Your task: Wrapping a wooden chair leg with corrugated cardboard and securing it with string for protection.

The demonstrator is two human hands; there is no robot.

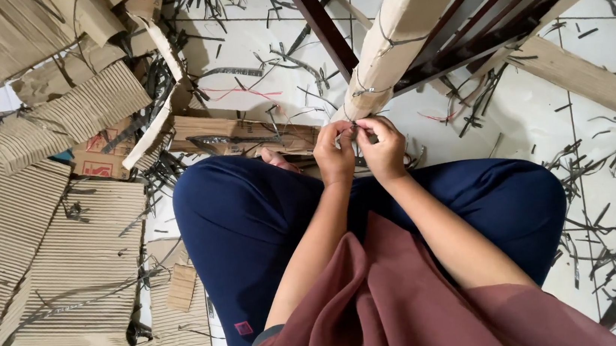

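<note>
Two hands met at the wrapped chair leg's (pixel 386 45) lower end, above the knees: left hand (pixel 334 152) and right hand (pixel 383 145), fingers pinching thin binding wire (pixel 355 122) against corrugated cardboard. Best kept taut, twisted close. Cardboard sheets (pixel 42 221) lay left.

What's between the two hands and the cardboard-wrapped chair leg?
Nothing separate, per the head view: left hand and right hand pinch thin wire right at the lower end of the cardboard-wrapped leg.
</note>
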